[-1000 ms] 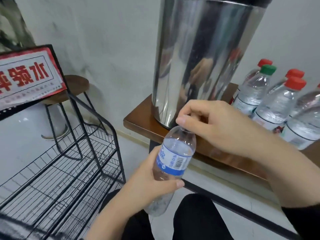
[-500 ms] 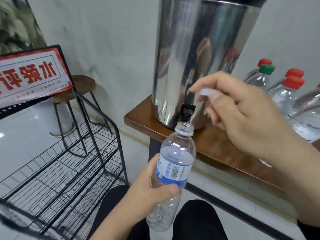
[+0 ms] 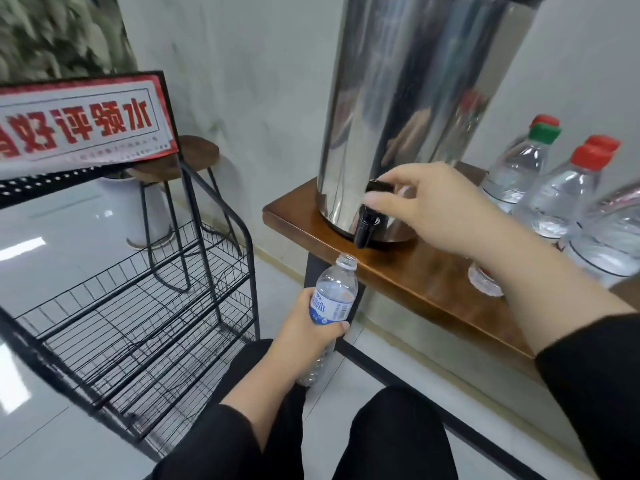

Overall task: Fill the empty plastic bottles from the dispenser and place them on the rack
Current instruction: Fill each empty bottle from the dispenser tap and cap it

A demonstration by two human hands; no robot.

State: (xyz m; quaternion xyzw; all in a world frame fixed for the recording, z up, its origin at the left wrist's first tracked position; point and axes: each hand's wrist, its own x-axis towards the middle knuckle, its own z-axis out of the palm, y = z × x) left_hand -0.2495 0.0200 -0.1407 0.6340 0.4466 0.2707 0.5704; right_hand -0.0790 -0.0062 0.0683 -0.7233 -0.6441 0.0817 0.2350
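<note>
My left hand (image 3: 304,327) grips a clear, uncapped plastic bottle (image 3: 334,296) with a blue label, held upright just below and left of the black tap (image 3: 369,223). The tap juts from the base of a tall steel dispenser (image 3: 408,98) on a wooden shelf (image 3: 415,271). My right hand (image 3: 429,209) holds the tap's black handle from the right, fingers curled over its top. A black wire rack (image 3: 138,306) with several bare tiers stands at the left.
Several capped bottles (image 3: 561,192) with red and green caps stand on the shelf right of the dispenser. A red-and-white sign (image 3: 79,123) tops the rack. A small round stool (image 3: 194,157) stands behind it. My dark-trousered knees (image 3: 391,441) are at the bottom.
My right hand twisted the cap off the bottle, lifted away, and now holds the tap handle. The left hand lowered the open bottle beneath the tap.
</note>
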